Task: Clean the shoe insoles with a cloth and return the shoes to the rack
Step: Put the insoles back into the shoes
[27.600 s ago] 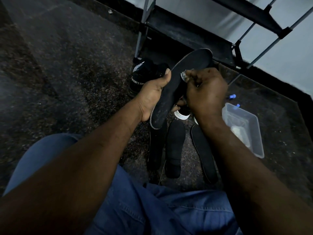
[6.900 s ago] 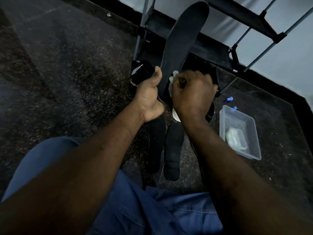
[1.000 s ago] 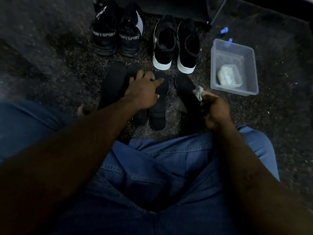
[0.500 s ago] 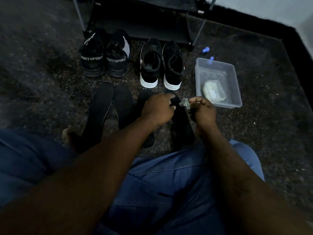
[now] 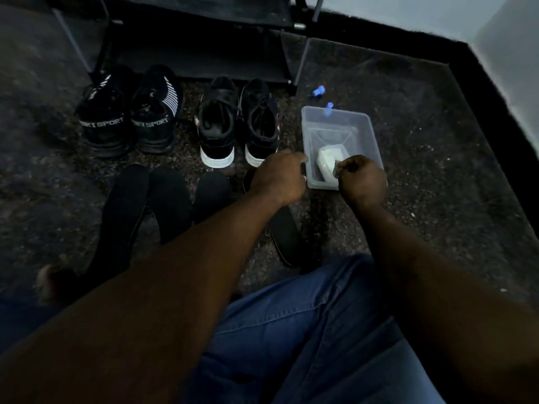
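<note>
The person sits on the dark speckled floor point(image 5: 423, 176), blue jeans point(image 5: 306, 330) filling the 6 o'clock part of the view. The right grip point(image 5: 361, 179) is clamped on a small greyish cloth point(image 5: 336, 170), pinched between thumb and fingers right over the near rim of a clear plastic bin point(image 5: 364, 126) at about 1 o'clock. A whitish lump point(image 5: 328, 158) lies in the bin, just beyond the cloth; what it is cannot be told. The left grip point(image 5: 277, 179) is at the bin's near left corner with the back of the hand up and the fingers curled down. Whether they hold the rim or only touch it cannot be told.

Four black insoles lie flat on the floor: the far-left insole point(image 5: 122, 214) and second insole point(image 5: 169, 199) side by side at 9 o'clock, the third insole point(image 5: 211, 191) partly under the left forearm, and the fourth insole point(image 5: 284, 231) running out from beneath the left wrist toward the jeans.

Beyond them stand two pairs of shoes, heels toward the person: black SPORT trainers point(image 5: 128, 123) at 10 o'clock and white-soled black sneakers point(image 5: 236, 129) at 11 to 12 o'clock. The dark shoe rack point(image 5: 204, 39) stands at 12 o'clock, right behind both pairs. Two small blue pieces point(image 5: 318, 91) lie just past the bin's far rim.
</note>
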The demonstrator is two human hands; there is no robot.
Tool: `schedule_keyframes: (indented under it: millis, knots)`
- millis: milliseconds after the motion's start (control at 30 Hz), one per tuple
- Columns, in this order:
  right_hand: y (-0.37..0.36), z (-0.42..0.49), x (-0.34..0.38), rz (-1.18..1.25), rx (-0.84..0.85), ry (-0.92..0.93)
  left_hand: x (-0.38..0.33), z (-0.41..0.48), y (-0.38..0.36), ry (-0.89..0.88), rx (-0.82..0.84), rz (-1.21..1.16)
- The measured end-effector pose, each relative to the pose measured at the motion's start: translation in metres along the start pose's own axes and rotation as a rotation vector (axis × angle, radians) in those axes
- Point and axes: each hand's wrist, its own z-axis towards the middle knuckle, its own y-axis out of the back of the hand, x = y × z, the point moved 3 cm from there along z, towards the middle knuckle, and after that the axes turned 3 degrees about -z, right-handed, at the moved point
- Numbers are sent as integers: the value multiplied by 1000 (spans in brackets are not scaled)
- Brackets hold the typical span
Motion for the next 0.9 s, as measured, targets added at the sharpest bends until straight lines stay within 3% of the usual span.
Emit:
schedule_keyframes:
  millis: [233, 367, 500, 567, 733, 900]
  knots:
    - [2, -10, -8, 4, -64, 70, 2, 6, -15, -14, 36, 25]
    - [-11, -49, 16, 79, 60, 190, 10, -8, -14, 45, 37, 58]
    - [-42, -85, 25, -217, 435, 162, 31, -33, -9, 319, 57, 133]
    - [-51, -94, 21, -320, 543, 92, 41, -43, -9, 462, 107, 117]
    - [-54, -96, 19, -383, 544, 61, 52, -64, -12, 621, 146, 7]
    - [-59, -106, 22, -376, 531, 99, 60, -70, -27, 748, 79, -300]
